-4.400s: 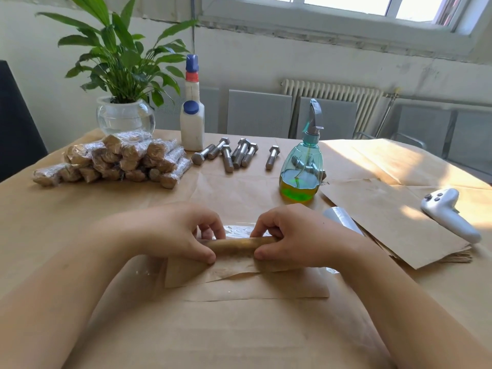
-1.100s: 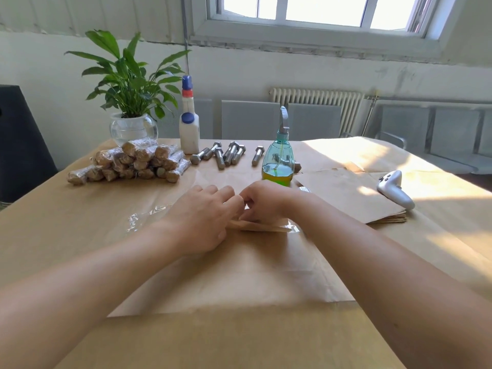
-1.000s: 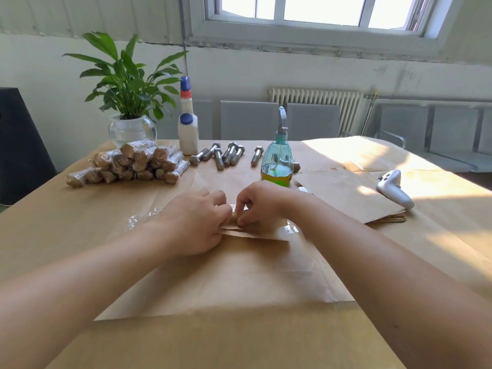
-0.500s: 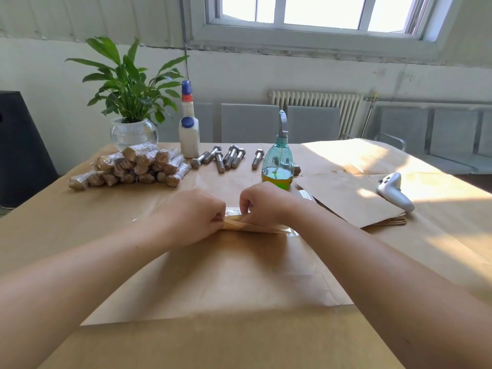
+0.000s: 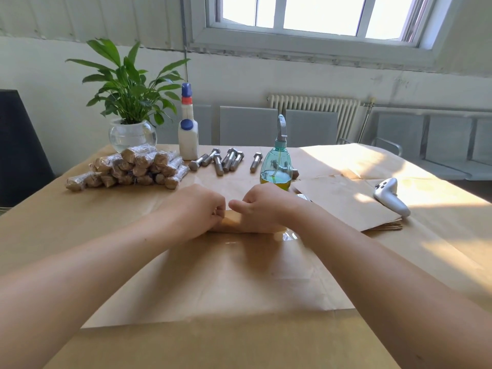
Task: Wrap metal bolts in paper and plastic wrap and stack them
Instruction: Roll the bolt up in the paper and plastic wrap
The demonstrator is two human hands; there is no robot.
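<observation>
While your arms reach in from the lower corners, your left hand (image 5: pixel 198 209) and right hand (image 5: pixel 262 211) each curl their grip around the paper-wrapped bolt (image 5: pixel 231 221) at frame center, lying on the counter (image 5: pixel 40 225) over plastic wrap (image 5: pixel 288 237).

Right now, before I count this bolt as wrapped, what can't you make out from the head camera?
- The paper-wrapped bolt: only a short middle stretch shows; the left hand and right hand cover both ends.
- Plastic wrap: a glossy patch by the right wrist; its edges are not traceable, so coverage is unclear.
- Loose bolts: some lie behind the spray bottle, so the count is uncertain.
- Wrapped stack: its rear rows are hidden.
</observation>
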